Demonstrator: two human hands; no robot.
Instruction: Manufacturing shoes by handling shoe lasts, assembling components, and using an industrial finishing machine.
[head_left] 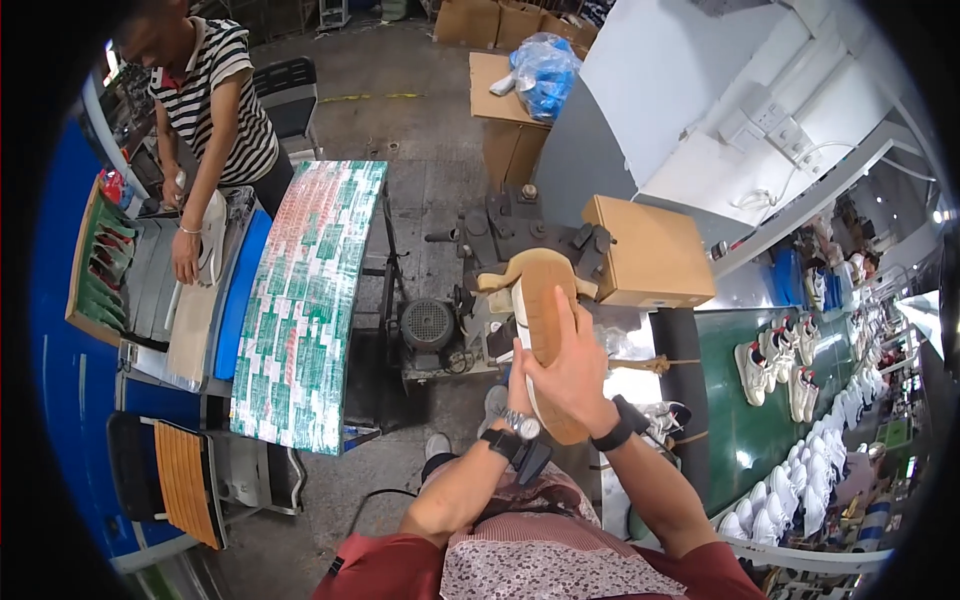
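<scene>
A shoe [546, 290] with a brown sole and white sides stands before me, its sole turned up toward me. My right hand [574, 368] lies along the sole, fingers stretched and thumb across toward the left side. Against the shoe's left side is my left hand [517, 388], its fingers mostly hidden. Between them the two hands hold the shoe. The toe end meets a tan curved pad [528, 262] on a dark machine [500, 225].
A motor [427, 325] sits left of the machine, a cardboard box [650, 252] right of it. White shoes [780, 365] line a green conveyor at right. A table wrapped in green-and-white tape [305, 310] stands left. Beyond it a co-worker in a striped shirt [215, 100] handles a pale piece.
</scene>
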